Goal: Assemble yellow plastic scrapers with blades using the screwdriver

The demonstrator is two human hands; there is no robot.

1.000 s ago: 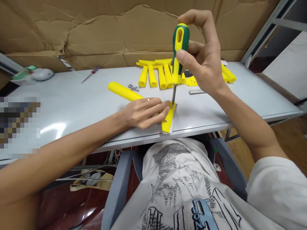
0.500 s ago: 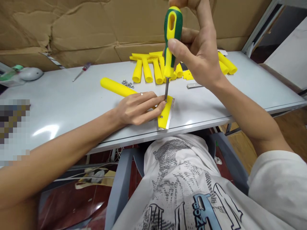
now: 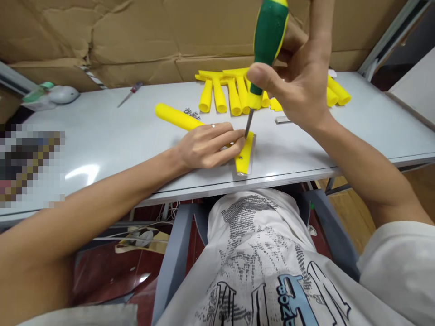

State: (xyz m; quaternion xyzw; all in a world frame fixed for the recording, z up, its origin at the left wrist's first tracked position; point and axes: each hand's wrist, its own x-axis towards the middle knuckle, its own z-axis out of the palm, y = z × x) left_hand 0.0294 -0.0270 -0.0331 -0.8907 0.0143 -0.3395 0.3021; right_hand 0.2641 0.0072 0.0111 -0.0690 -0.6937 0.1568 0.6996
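Lying on the table, a yellow scraper (image 3: 178,117) has a long handle and a flat head with a metal blade along its right edge. My left hand (image 3: 212,146) rests over the neck of the scraper, fingers closed on it and fingertips on the head. A screw shows in the near part of the head. My right hand (image 3: 299,86) grips a green and yellow screwdriver (image 3: 271,34) by its handle, thumb pressed on the near side. The screwdriver leans, its shaft reaching down to the head beside my left fingertips. Its tip is partly hidden there.
Behind lie several yellow scraper handles (image 3: 220,97) and a pile of small screws (image 3: 192,113). A metal blade (image 3: 282,120) lies near my right wrist. Another screwdriver (image 3: 130,94) sits at the back left. Cardboard (image 3: 136,36) stands along the table's (image 3: 112,140) back edge.
The screwdriver handle has turned in my right hand, from its yellow slotted side to its green side, and leans more to the right. My left hand still holds the scraper. The camera view has shifted.
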